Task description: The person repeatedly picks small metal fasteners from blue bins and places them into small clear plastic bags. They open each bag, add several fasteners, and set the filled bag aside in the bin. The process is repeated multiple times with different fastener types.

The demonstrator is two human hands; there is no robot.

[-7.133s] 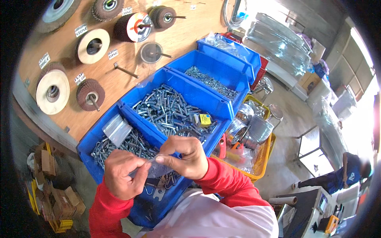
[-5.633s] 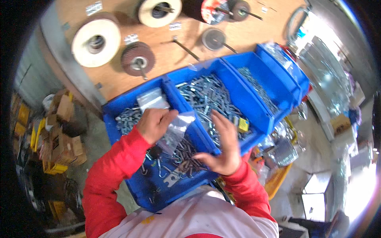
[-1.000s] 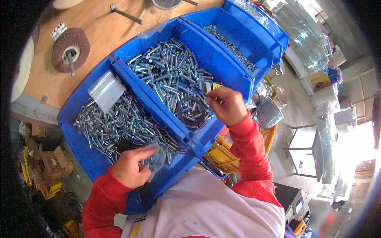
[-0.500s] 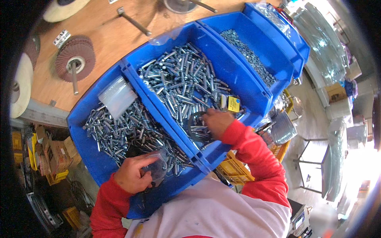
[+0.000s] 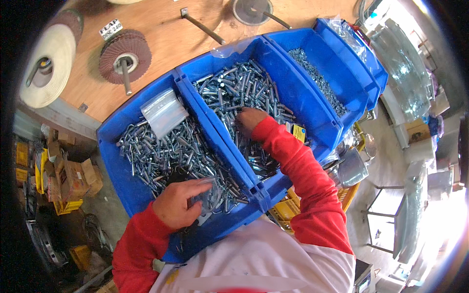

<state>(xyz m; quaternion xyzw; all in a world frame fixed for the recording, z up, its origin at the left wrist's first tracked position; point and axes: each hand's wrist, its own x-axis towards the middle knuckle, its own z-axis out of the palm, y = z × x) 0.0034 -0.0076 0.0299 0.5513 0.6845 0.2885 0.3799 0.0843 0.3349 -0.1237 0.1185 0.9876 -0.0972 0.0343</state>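
Observation:
My left hand [image 5: 180, 204] is over the near end of the left blue bin [image 5: 116, 168], fingers closed on a clear plastic bag [image 5: 211, 196]. Below lie many small bent metal pins [image 5: 163, 156]. My right hand [image 5: 250, 120] reaches into the blue bin beside it, among straight shiny metal pins [image 5: 249, 83]; its fingertips are buried or hidden, so their grip does not show. A small yellow box [image 5: 298, 133] lies by my right sleeve. A stack of clear plastic bags [image 5: 164, 113] rests on the bent pins.
Further blue bins stand to the right, one with small metal pieces [image 5: 317, 73]. Behind them a wooden board [image 5: 161, 34] carries metal pegs, a brown flap disc [image 5: 125, 56] and a white wheel [image 5: 48, 66]. A yellow crate [image 5: 286, 207] sits below my right arm. Cardboard boxes [image 5: 75, 180] stand lower left.
My right hand has moved farther into its bin and left, away from the yellow box. The dark ring seen beside it no longer shows clearly. My left hand keeps the bag; the view has shifted.

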